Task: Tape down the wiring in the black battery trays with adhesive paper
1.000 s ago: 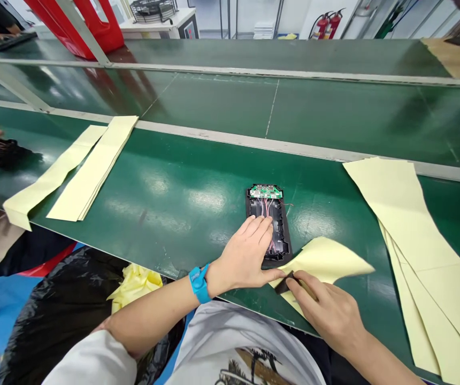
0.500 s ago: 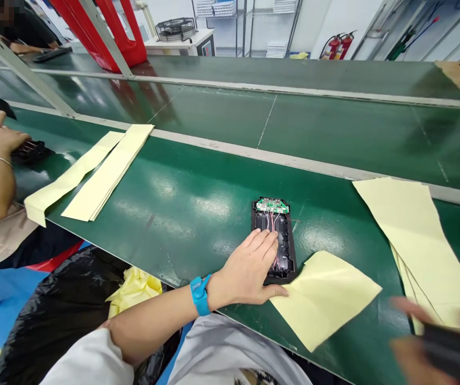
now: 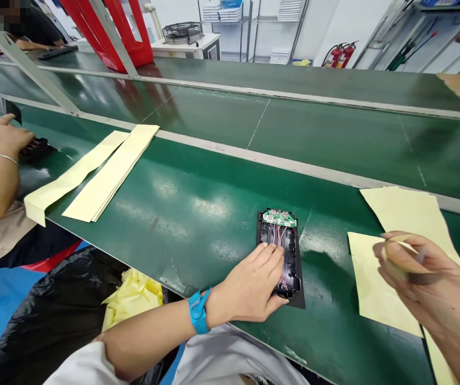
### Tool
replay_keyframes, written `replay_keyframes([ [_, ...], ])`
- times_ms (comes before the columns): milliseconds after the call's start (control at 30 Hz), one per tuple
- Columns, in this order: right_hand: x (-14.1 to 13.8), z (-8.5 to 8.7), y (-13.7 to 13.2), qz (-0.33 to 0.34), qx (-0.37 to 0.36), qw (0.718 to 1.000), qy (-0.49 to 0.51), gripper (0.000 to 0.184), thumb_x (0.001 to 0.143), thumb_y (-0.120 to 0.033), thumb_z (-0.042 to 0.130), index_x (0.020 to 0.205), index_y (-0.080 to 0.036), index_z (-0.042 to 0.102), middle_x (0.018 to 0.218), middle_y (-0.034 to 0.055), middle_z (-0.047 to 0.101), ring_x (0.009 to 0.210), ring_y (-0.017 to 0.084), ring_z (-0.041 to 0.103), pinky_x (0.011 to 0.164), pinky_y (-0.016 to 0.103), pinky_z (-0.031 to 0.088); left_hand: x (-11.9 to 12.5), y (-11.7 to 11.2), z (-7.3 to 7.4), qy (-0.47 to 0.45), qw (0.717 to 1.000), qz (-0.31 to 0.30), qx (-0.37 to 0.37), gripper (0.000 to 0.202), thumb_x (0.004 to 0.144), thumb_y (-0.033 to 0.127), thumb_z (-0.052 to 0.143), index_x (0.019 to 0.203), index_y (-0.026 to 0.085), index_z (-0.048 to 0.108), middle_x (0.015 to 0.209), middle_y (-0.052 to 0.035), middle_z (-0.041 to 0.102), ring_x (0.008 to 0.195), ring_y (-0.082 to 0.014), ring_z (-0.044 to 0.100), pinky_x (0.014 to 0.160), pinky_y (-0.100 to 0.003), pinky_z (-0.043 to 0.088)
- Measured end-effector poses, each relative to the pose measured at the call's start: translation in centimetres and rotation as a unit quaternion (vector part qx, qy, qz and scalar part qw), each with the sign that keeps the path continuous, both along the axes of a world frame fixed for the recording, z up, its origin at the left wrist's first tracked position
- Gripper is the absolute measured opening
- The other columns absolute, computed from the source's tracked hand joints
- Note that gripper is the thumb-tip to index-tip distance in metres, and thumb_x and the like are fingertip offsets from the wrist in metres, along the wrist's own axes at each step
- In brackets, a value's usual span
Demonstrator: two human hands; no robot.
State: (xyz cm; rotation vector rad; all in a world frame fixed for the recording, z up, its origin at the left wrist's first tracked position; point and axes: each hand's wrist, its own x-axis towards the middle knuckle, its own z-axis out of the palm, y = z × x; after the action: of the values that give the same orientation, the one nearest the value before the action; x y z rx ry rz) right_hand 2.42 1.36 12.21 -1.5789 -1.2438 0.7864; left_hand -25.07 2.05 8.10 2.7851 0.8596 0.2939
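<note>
The left hand [image 3: 250,280] lies open and flat on a black plastic housing [image 3: 294,270], pressing down without gripping it. A green circuit board [image 3: 279,217] sits at the housing's far end, with pink and red wires [image 3: 281,248] running down beneath the fingers. The housing lies on a green bench mat [image 3: 209,235]. To the right of the housing, the right hand [image 3: 414,272] pinches a small dark tool [image 3: 424,277], too blurred to name, over a pale yellow sheet [image 3: 368,283]. Far left of the housing, beyond long yellow strips [image 3: 107,176], a co-worker's hand [image 3: 7,140] rests on a small black object [image 3: 37,149].
</note>
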Motion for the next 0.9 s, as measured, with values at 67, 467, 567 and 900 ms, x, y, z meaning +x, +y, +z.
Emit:
replay_keyframes([
  [67, -2.4, 0.4, 0.2, 0.0, -0.063, 0.996, 0.068, 0.027, 0.069, -0.048, 0.07, 0.085, -0.027, 0.066, 0.075, 0.0031, 0.056, 0.053, 0.013, 0.049, 0.038, 0.025, 0.04, 0.0, 0.0, 0.0, 0.002, 1.0, -0.003, 0.004, 0.065, 0.088, 0.049, 0.038, 0.13, 0.0, 0.035, 0.14, -0.0206, 0.036, 0.134, -0.0292, 0.028, 0.115, -0.041, 0.018],
  [467, -9.1, -0.6, 2.2, 0.072, -0.222, 0.928, 0.289, 0.032, 0.067, -0.042, 0.074, 0.073, -0.021, 0.05, 0.042, -0.0113, 0.032, 0.032, 0.003, 0.017, 0.034, 0.018, 0.018, -0.2, -0.2, 0.1, -0.004, 0.999, 0.017, 0.03, 0.066, 0.089, 0.049, 0.032, 0.133, 0.0, 0.033, 0.139, -0.0178, 0.039, 0.129, -0.0281, 0.035, 0.115, -0.04, 0.012],
  [567, -10.0, -0.8, 1.7, 0.062, -0.218, 0.923, 0.31, 0.031, 0.068, -0.042, 0.072, 0.074, -0.022, 0.05, 0.044, -0.0112, 0.032, 0.033, 0.003, 0.014, 0.034, 0.019, 0.017, -0.1, -0.4, 0.0, 0.002, 0.999, 0.018, 0.044, 0.065, 0.089, 0.048, 0.032, 0.132, -0.001, 0.034, 0.139, -0.0187, 0.038, 0.131, -0.0294, 0.032, 0.115, -0.04, 0.012],
  [900, -7.9, -1.3, 1.7, 0.24, -0.225, 0.936, 0.128, 0.03, 0.079, -0.048, 0.062, 0.078, -0.02, 0.053, 0.076, 0.0005, 0.057, 0.059, 0.01, 0.047, 0.052, 0.02, 0.04, 0.9, -1.6, -0.5, -0.021, 0.998, 0.041, 0.047, 0.054, 0.092, 0.041, 0.031, 0.132, 0.006, 0.037, 0.135, -0.0151, 0.045, 0.13, -0.0293, 0.035, 0.113, -0.041, 0.015],
])
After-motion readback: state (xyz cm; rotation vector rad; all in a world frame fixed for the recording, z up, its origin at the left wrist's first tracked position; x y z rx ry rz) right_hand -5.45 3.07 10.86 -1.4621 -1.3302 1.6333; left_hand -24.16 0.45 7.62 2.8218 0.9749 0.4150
